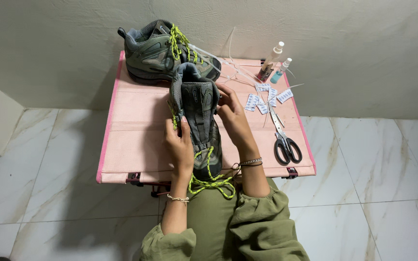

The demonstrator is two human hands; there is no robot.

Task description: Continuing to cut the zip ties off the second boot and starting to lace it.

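Meanwhile, at the near middle of the pink folding table [136,116], my left hand [180,145] and right hand [233,118] both close their fingers around the sides of a grey hiking boot [198,116], its yellow-green lace [212,181] trailing loose toward me, scissors [285,142] lying to the right.

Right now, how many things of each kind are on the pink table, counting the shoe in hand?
Hiking shoes: 2 (one held, one lying at the back)
Spray bottles: 2 (taller, smaller blue)
Scissors: 1
Small white packets: about 5
Total: about 10
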